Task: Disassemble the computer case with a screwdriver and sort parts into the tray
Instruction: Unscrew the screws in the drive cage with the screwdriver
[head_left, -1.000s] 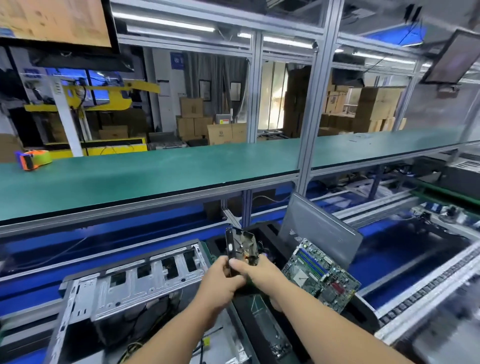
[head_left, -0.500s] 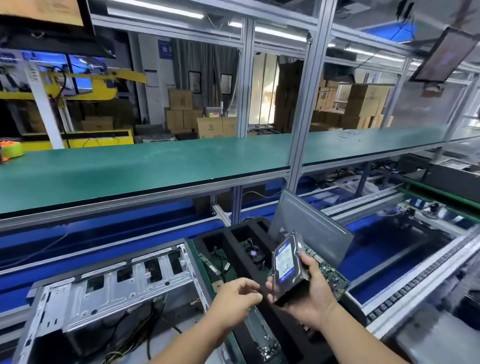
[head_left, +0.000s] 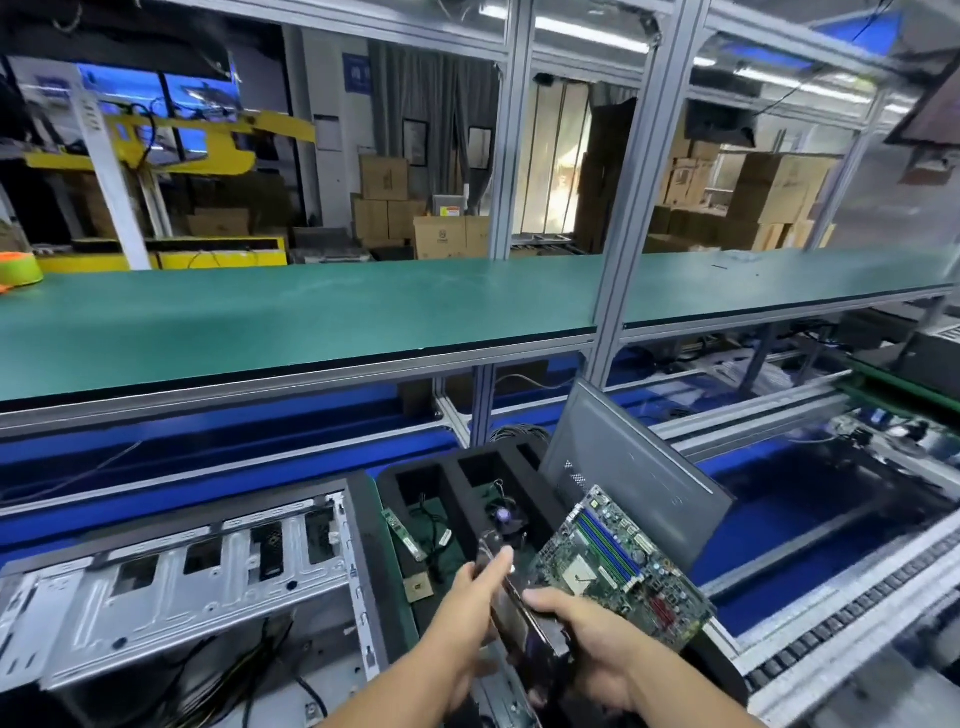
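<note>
the task looks well advanced. the computer case (head_left: 182, 582) stands open at the left, and the foam tray (head_left: 387, 525) already holds a fan (head_left: 504, 519), a small board (head_left: 404, 532) and the motherboard (head_left: 621, 566). the left hand (head_left: 470, 618) and the right hand (head_left: 592, 644) both grip the hard drive (head_left: 524, 629) over the tray. it is not sorted yet.
</note>
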